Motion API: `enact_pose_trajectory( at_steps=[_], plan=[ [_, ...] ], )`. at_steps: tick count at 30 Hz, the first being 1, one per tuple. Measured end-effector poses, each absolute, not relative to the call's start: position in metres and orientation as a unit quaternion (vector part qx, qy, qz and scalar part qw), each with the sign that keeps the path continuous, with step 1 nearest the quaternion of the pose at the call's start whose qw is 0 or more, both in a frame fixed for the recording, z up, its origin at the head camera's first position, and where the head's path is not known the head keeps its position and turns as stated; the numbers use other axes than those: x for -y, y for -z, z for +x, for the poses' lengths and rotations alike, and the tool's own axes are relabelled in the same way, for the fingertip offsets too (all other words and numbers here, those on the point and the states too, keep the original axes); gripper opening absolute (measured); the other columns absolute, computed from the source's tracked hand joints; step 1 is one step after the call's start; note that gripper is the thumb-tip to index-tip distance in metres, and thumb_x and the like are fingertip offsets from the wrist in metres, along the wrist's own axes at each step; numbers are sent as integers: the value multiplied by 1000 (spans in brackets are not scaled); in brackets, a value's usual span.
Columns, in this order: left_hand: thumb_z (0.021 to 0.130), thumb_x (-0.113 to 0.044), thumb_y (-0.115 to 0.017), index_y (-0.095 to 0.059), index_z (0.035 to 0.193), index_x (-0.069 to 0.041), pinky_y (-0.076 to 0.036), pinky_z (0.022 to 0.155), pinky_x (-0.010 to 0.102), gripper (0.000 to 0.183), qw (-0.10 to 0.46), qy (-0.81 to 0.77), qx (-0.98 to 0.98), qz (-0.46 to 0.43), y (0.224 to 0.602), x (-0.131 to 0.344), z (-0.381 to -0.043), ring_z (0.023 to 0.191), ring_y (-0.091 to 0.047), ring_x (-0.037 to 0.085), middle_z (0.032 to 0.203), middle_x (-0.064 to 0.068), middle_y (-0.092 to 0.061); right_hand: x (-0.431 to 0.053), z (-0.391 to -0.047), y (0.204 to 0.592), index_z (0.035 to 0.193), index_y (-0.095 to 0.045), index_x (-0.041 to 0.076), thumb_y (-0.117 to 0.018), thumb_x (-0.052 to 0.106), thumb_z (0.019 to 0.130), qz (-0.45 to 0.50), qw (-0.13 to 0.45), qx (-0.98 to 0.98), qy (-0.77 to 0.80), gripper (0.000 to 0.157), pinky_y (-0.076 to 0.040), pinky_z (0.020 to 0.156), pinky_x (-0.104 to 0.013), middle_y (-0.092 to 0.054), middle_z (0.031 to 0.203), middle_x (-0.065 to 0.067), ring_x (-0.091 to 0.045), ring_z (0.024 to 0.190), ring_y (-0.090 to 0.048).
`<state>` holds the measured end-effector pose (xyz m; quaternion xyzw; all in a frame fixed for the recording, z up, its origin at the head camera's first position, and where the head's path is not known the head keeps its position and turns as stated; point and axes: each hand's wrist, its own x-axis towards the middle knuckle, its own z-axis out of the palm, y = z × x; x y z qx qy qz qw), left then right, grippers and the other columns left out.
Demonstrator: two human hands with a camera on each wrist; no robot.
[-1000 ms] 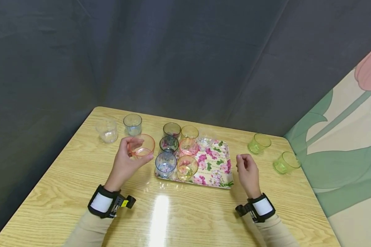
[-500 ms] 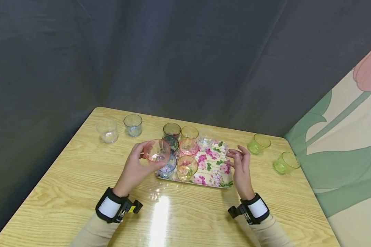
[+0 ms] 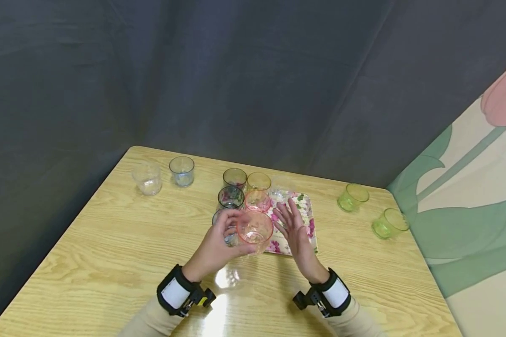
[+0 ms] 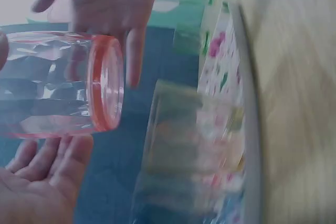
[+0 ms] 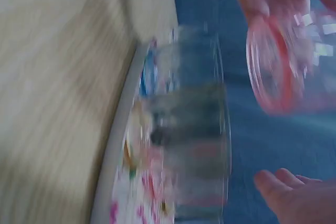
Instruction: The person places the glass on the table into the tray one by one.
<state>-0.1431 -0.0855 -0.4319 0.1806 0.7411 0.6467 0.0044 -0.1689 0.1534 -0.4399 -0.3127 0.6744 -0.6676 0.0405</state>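
Note:
My left hand (image 3: 217, 245) grips a clear pink tumbler (image 3: 255, 229) by its side, thumb in front and fingers behind. The tumbler is upright, raised over the front of a flowered tray (image 3: 312, 224). Just right of it my right hand (image 3: 299, 243) is held with fingers spread, palm towards the tumbler. Air shows between that hand (image 5: 294, 198) and the tumbler (image 5: 289, 61) in the right wrist view. On the tray's left part stand a dark tumbler (image 3: 231, 197), another pink tumbler (image 3: 258, 201) and several others. The left hand and held tumbler hide those in front.
At the back left of the wooden table (image 3: 122, 262) stand a colourless tumbler (image 3: 147, 179) and a grey-blue one (image 3: 182, 171). Two green tumblers, one further back (image 3: 353, 196) and one nearer (image 3: 390, 223), stand on the right. A dark curtain (image 3: 244, 84) hangs behind the table.
My left hand has carried the pink tumbler rightwards and nearer, from left of the tray to over its front. My right hand has uncurled and moved left towards the tumbler.

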Motion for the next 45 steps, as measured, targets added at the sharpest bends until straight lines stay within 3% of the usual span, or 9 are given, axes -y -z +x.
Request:
enact_pose_trajectory(
  at_steps=[3, 6, 8, 14, 21, 24, 30, 37, 45],
  plan=[
    [81, -19, -81, -42, 139, -13, -38, 115, 47, 70, 31, -659, -724, 203, 436, 80, -141, 137, -47, 26, 144, 7, -53, -145, -164, 438, 159, 17, 19, -4, 60, 102, -340, 76, -666, 659, 73, -8, 123, -55, 4, 167, -18, -31, 155, -9],
    [84, -18, -78, -40, 142, -13, -36, 117, 43, 69, 58, -671, -704, 225, 438, 77, -140, 140, -43, 27, 148, 8, -49, -140, -161, 436, 158, 20, 21, -4, 63, 101, -360, 102, -657, 654, 75, 1, 112, -75, 13, 165, -22, -40, 153, -1],
    [86, -19, -76, -38, 145, -11, -37, 116, 44, 71, 75, -677, -695, 232, 438, 77, -139, 141, -42, 31, 150, 11, -45, -139, -159, 434, 157, 22, 22, -5, 65, 100, -365, 117, -651, 655, 76, -1, 110, -79, 13, 165, -22, -37, 153, -3],
    [90, -24, -72, -35, 150, -8, -40, 113, 40, 73, 87, -678, -690, 240, 438, 76, -138, 143, -40, 37, 154, 17, -39, -138, -157, 435, 155, 26, 18, -7, 68, 99, -378, 151, -629, 662, 82, -7, 110, -79, 9, 167, -18, -4, 150, -21],
    [86, -27, -76, -42, 146, -10, -46, 109, 39, 72, 31, -664, -713, 222, 440, 79, -140, 131, -51, 29, 145, 11, -49, -143, -157, 437, 155, 24, 8, -9, 61, 103, -400, 156, -634, 644, 81, -8, 107, -81, -1, 169, -7, -6, 151, -22],
    [83, -25, -78, -45, 144, -7, -52, 99, 35, 72, 4, -662, -721, 204, 440, 81, -142, 120, -57, 25, 135, 12, -55, -146, -156, 436, 156, 20, 6, -24, 49, 108, -402, 158, -632, 644, 78, -15, 112, -75, 0, 168, -18, -11, 153, -21],
    [81, -18, -80, -51, 138, -5, -55, 85, 25, 65, -29, -661, -725, 190, 441, 84, -144, 104, -59, 17, 121, 13, -60, -150, -153, 436, 159, 5, 3, -47, 3, 103, -399, 152, -632, 647, 77, -36, 116, -29, -4, 162, -32, -13, 151, -27],
    [83, -11, -78, -54, 135, -4, -54, 82, 24, 59, -38, -647, -738, 188, 442, 85, -146, 101, -61, 21, 118, 14, -62, -153, -150, 440, 158, -16, 3, -56, -4, 97, -346, 95, -701, 617, 73, -50, 102, -30, -35, 153, -31, -12, 138, -48],
    [96, -15, -66, -59, 128, -3, -52, 78, 24, 35, -73, -637, -749, 166, 446, 102, -152, 93, -60, 11, 111, 17, -63, -170, -148, 439, 156, -25, 7, -66, -6, 90, -297, 34, -743, 599, 79, -53, 92, -26, -47, 139, -25, -11, 126, -52]
  ],
)
